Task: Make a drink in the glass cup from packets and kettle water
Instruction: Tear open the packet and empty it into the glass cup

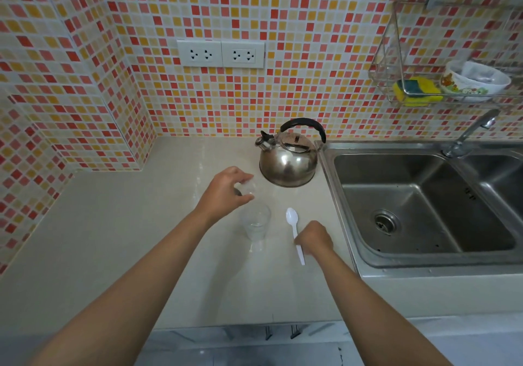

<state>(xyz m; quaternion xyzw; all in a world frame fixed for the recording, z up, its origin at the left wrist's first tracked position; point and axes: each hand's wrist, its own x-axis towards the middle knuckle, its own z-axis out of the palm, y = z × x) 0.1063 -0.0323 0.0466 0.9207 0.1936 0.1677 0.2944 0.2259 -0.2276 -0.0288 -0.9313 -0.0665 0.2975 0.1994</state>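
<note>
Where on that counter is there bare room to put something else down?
The widest bare stretch of counter lies between the tiled corner and the left hand. It is crowded nearer the sink: kettle, glass cup, spoon and right hand sit close together.

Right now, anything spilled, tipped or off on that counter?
Nothing stands out. The glass cup and kettle stand upright on the counter, with no spill visible. The white plastic spoon lies flat under the right hand.
</note>
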